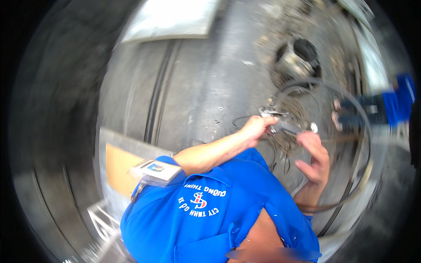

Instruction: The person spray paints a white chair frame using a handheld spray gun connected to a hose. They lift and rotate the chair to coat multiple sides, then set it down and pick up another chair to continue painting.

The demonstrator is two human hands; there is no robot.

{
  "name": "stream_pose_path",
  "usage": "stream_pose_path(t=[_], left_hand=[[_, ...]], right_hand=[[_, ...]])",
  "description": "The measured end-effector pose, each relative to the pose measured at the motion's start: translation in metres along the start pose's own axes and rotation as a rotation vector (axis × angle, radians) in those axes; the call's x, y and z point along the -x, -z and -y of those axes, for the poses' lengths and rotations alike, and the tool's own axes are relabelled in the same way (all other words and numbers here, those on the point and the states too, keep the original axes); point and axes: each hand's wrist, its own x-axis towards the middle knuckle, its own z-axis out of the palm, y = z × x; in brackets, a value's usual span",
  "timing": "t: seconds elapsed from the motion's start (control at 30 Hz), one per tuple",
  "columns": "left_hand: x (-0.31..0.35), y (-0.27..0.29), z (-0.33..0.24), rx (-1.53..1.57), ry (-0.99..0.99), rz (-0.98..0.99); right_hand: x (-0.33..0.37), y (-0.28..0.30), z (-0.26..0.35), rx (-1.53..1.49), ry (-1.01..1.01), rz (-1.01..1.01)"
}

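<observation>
My left hand (255, 130) is closed around a small metal tool (268, 113) with a silvery head. A grey cylindrical part (287, 127) sticks out from it toward my right hand; blur hides the tool's exact kind. My right hand (315, 158) has its thumb apart from its fingers and holds nothing that I can see. Its fingertips are close to the end of the grey part, and I cannot tell whether they touch. A thick grey hose (362, 115) loops from near the tool around the right side.
Beyond my hands, a dirty metal bucket (294, 63) stands on the grey floor (210, 87). Tangled thin cords (293, 109) lie below the tool. A person in blue (397, 103) is at the right. A pale panel (171, 19) lies at the far left, and a dark groove (158, 92) crosses the floor.
</observation>
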Motion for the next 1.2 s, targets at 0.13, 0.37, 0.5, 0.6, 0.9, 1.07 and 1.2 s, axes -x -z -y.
stream_pose_path(t=[0.13,0.37,0.5,0.6,0.9,1.07,1.2], left_hand=[[0.027,0.030,0.011,0.188,-0.344,-0.255],[0.064,0.124,0.100,0.556,-0.281,-0.628],[0.090,0.158,0.146,0.671,-0.106,-0.536],[0.126,0.178,0.169,0.573,-0.203,-0.516],[0.379,0.160,0.129,-0.060,-1.482,-0.623],[0.453,0.095,0.093,-0.350,-2.051,0.005],[0.455,0.078,0.076,-0.189,-2.267,0.195]], right_hand=[[-0.079,-0.069,-0.052,0.562,-0.050,0.383],[-0.127,-0.232,-0.110,0.229,0.058,0.963],[-0.130,-0.299,-0.110,0.376,0.154,1.312],[-0.133,-0.322,-0.100,0.450,0.223,1.420],[-0.158,-0.348,-0.003,0.463,-0.063,1.298],[-0.151,-0.391,0.042,0.188,-0.258,1.219],[-0.135,-0.431,0.040,0.091,-0.083,1.321]])
